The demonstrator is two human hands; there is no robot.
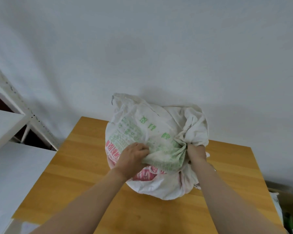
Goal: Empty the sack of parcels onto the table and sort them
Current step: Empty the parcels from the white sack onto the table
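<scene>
A bulging white woven sack [142,122] with green and pink print stands on the wooden table [71,179], near its far edge against the wall. My left hand [134,157] grips a bunched fold of the sack's front. My right hand [195,152] grips a twisted gather of the fabric on the sack's right side. The parcels are hidden inside the sack.
A white wall stands right behind the table. White metal shelving [12,115] runs along the left, with a white surface [15,169] beside the table's left edge. Dark clutter [287,208] lies past the table's right edge.
</scene>
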